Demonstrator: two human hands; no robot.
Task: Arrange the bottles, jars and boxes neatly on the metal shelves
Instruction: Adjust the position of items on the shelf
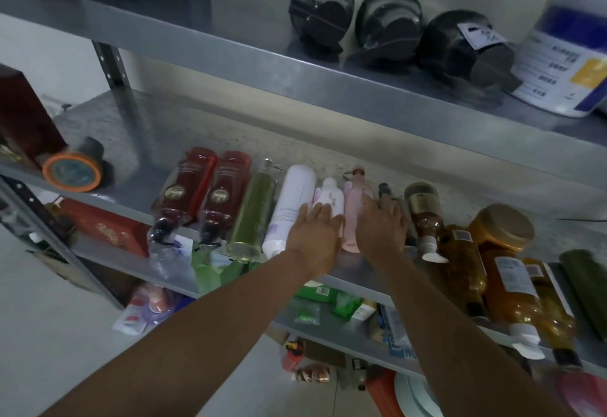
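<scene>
A row of bottles lies flat on the middle metal shelf [157, 127]: two dark red bottles [184, 186], a green bottle [254, 206], a tall white bottle [292, 203], a small white bottle [331, 198], a pink bottle [356, 206] and several amber bottles [423, 213]. My left hand [313, 236] rests flat, fingers together, on the lower ends of the two white bottles. My right hand [382, 226] lies flat just right of the pink bottle, covering a small dark bottle [384, 191]. Neither hand is closed around anything.
An amber jar with a gold lid [501, 227] and more amber bottles lie at the right. A dark red box [23, 114] and an orange-rimmed jar [72, 170] sit at the left. The upper shelf holds three black packs [387, 25] and a white tub [568, 65]. Lower shelves carry boxes and packets.
</scene>
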